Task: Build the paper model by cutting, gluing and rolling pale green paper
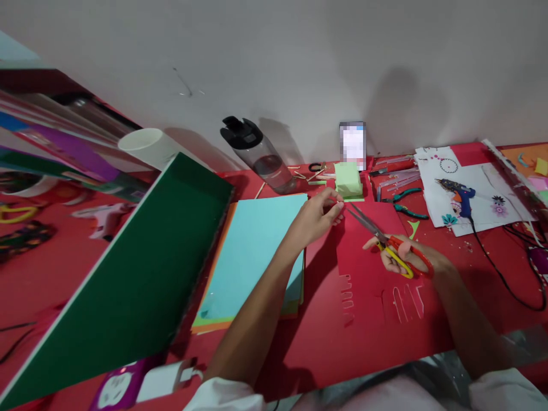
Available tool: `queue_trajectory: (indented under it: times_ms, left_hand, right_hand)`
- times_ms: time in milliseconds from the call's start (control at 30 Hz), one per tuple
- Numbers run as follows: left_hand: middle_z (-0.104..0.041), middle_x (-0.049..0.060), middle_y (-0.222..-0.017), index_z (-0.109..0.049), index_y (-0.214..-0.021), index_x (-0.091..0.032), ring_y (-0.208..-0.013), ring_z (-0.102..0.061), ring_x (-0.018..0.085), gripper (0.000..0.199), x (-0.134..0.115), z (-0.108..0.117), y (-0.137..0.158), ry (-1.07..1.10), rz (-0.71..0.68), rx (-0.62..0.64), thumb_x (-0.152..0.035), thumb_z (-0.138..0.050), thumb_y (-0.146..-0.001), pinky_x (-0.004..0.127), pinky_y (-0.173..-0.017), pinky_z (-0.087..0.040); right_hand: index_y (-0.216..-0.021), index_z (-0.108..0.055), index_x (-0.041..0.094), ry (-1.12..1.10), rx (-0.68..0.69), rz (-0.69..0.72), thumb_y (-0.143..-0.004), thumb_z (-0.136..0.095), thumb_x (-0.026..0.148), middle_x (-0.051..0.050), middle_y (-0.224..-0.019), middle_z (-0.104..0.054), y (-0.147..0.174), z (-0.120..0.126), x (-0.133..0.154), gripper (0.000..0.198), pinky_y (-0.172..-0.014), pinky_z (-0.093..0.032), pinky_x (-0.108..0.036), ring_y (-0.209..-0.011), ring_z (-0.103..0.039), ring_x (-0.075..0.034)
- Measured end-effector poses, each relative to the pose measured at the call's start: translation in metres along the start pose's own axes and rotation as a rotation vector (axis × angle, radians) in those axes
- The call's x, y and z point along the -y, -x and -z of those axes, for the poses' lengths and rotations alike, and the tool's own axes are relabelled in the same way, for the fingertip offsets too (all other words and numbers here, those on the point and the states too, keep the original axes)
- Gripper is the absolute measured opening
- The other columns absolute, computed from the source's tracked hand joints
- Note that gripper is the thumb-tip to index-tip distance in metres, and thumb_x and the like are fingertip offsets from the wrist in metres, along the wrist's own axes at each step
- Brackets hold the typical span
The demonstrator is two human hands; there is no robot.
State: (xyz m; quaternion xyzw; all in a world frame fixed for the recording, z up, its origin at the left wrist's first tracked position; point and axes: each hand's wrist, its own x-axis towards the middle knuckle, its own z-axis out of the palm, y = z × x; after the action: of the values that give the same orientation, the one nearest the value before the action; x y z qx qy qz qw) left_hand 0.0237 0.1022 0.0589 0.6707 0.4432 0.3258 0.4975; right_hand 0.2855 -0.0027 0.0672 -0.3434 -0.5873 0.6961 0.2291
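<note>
My right hand has its fingers in the handles of a pair of scissors, one handle red and one yellow. The blades point up and left, slightly apart, toward my left hand. That hand's thumb and fingers are pinched together near the blade tips; whatever is in the pinch is too small to make out. Beneath both hands lies a red paper sheet with notches cut along its lower edges. Just beyond my left hand sits a pale green pad of paper slips.
Left of the sheet, coloured paper is stacked beside a green board. A water bottle and a phone stand by the wall. Pliers and a blue glue gun with a trailing cord lie to the right.
</note>
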Motion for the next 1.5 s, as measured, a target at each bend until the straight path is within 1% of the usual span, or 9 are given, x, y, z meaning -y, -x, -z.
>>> queue_trajectory:
  times_ms: [133,267,500,700,900,1000,1100,1300,1500]
  left_hand:
    - [-0.066,0.000,-0.072,-0.055,-0.095,-0.021,-0.063,-0.068,0.017,0.018,0.002,0.003,-0.001,0.012,-0.015,0.022,-0.039,-0.061,-0.096,0.032,-0.064,-0.057]
    - [-0.065,0.000,-0.072,-0.059,-0.094,-0.021,-0.062,-0.062,0.016,0.016,0.000,0.005,0.000,-0.104,-0.054,-0.031,-0.036,-0.061,-0.096,0.029,-0.062,-0.050]
    - [-0.062,-0.001,-0.071,-0.064,-0.095,-0.021,-0.063,-0.054,0.016,0.016,-0.012,0.003,0.005,-0.321,-0.078,-0.093,-0.036,-0.057,-0.098,0.028,-0.063,-0.040]
    - [-0.059,-0.003,-0.068,-0.065,-0.097,-0.021,-0.061,-0.051,0.016,0.018,-0.016,0.001,0.008,-0.372,-0.075,-0.129,-0.036,-0.055,-0.098,0.029,-0.062,-0.037]
    - [-0.058,-0.003,-0.066,-0.065,-0.096,-0.021,-0.058,-0.050,0.015,0.017,-0.013,0.000,0.007,-0.301,-0.070,-0.107,-0.035,-0.055,-0.098,0.028,-0.059,-0.037]
    - [-0.060,-0.003,-0.067,-0.066,-0.098,-0.021,-0.058,-0.052,0.014,0.017,-0.008,-0.001,0.006,-0.254,-0.064,-0.090,-0.035,-0.056,-0.098,0.028,-0.058,-0.038]
    - [-0.059,-0.002,-0.067,-0.066,-0.097,-0.020,-0.059,-0.053,0.015,0.019,-0.004,-0.001,0.004,-0.204,-0.066,-0.070,-0.034,-0.053,-0.100,0.028,-0.059,-0.040]
    - [-0.063,0.000,-0.077,-0.069,-0.107,-0.021,-0.067,-0.058,0.016,0.018,-0.001,-0.004,0.003,-0.212,-0.093,-0.093,-0.029,-0.056,-0.097,0.029,-0.065,-0.046]
    - [-0.067,0.002,-0.085,-0.066,-0.113,-0.021,-0.075,-0.067,0.018,0.020,0.001,-0.005,0.004,-0.128,-0.066,-0.064,-0.031,-0.061,-0.096,0.032,-0.072,-0.054]
  right_hand:
    - [-0.133,-0.064,0.013,-0.031,0.078,-0.107,-0.090,-0.043,0.091,0.003,-0.065,-0.055,0.005,0.008,-0.008,0.092,-0.040,-0.039,-0.022,-0.044,-0.045,-0.009]
    - [-0.134,-0.065,0.015,-0.127,0.032,-0.146,-0.097,-0.045,0.081,-0.001,-0.069,-0.060,0.011,0.011,-0.017,0.078,-0.041,-0.044,-0.024,-0.046,-0.052,-0.012]
    - [-0.135,-0.059,0.016,-0.184,0.009,-0.147,-0.100,-0.047,0.076,0.002,-0.074,-0.061,-0.001,-0.012,-0.019,0.071,-0.043,-0.045,-0.020,-0.049,-0.055,-0.009]
    - [-0.131,-0.057,0.016,-0.229,-0.043,-0.069,-0.097,-0.052,0.078,0.001,-0.076,-0.063,-0.022,-0.028,-0.031,0.071,-0.047,-0.049,-0.020,-0.054,-0.060,-0.011]
    - [-0.128,-0.058,0.016,-0.215,-0.123,-0.038,-0.097,-0.050,0.078,0.001,-0.075,-0.063,-0.031,-0.039,-0.034,0.070,-0.048,-0.049,-0.021,-0.053,-0.059,-0.011]
    - [-0.127,-0.059,0.016,-0.165,-0.160,-0.011,-0.101,-0.047,0.074,0.001,-0.075,-0.064,-0.034,-0.041,-0.036,0.064,-0.049,-0.049,-0.022,-0.053,-0.059,-0.011]
    - [-0.127,-0.059,0.015,-0.133,-0.190,-0.009,-0.101,-0.045,0.075,0.001,-0.072,-0.063,-0.035,-0.041,-0.038,0.066,-0.047,-0.048,-0.022,-0.050,-0.057,-0.011]
    - [-0.126,-0.061,0.016,-0.050,-0.240,-0.012,-0.102,-0.044,0.075,0.001,-0.071,-0.062,-0.036,-0.041,-0.035,0.065,-0.046,-0.047,-0.021,-0.051,-0.058,-0.011]
    - [-0.125,-0.060,0.015,-0.109,-0.218,-0.007,-0.099,-0.042,0.080,0.001,-0.070,-0.061,-0.037,-0.040,-0.038,0.072,-0.044,-0.047,-0.021,-0.049,-0.057,-0.012]
